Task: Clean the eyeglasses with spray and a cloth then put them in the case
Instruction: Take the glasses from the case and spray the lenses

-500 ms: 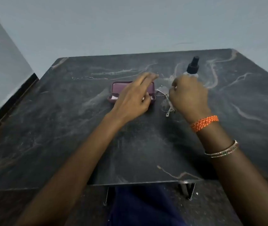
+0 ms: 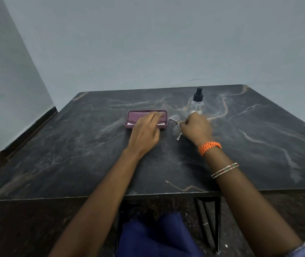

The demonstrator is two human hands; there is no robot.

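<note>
**Both hands at the case and glasses, cleaning not started**

Left to right. The open purple hard-shell eyeglass case (image 2: 135,118) lies on the dark marble-pattern worktop (image 2: 73,154), lid back, a strip of something white showing inside, likely the cloth; can't confirm. Your left hand (image 2: 145,133) rests over the case's right half, fingers loosely spread and reaching into it; whether it pinches anything is hidden under the fingers, so cannot tell. Probably it's there to steady the case or fetch the cloth.

Just right of the case, the thin metal-rimmed eyeglasses (image 2: 175,127) lie on the worktop, lenses stacked near-to-far, one temple tip pointing toward you. Your right hand (image 2: 196,127) is curled with fingertips at the frame's bridge, apparently pinching it to lift; contact looks made, but the grip itself is small and partly hidden.

Behind that hand, the small clear spray bottle with black pump top (image 2: 197,102) stands upright, untouched, near enough for a quick reach.

Judgement: glasses outside the case, spray and wipe yet to come.
</note>
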